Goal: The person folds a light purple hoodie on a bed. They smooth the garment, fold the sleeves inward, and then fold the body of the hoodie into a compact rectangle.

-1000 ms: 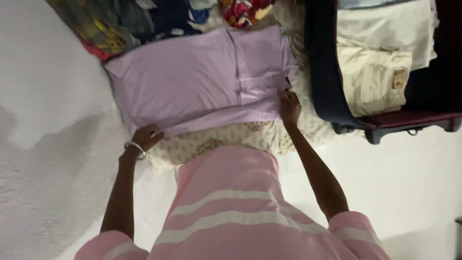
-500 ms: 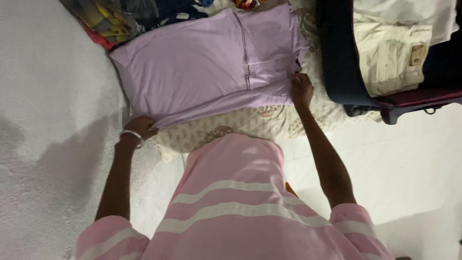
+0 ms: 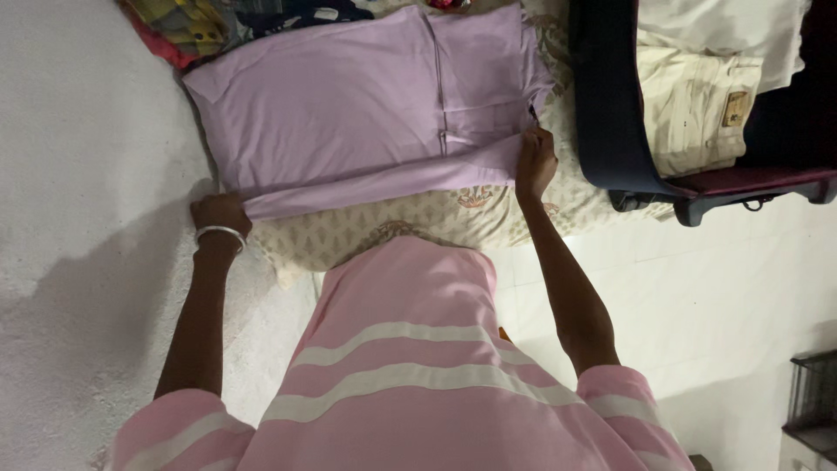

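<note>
1. Open dark suitcase (image 3: 602, 131) at right, holding folded cream clothes (image 3: 689, 105).
2. Heap of colourful clothes (image 3: 183, 22) at top left.
3. Patterned cloth (image 3: 392, 227) spread on white floor (image 3: 715, 288).

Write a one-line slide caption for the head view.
Left hand and right hand grip the near edge of a lilac garment spread on a patterned cloth, beside an open suitcase.

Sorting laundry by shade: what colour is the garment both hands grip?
Plain light purple garment, clearest in the head view.
</note>
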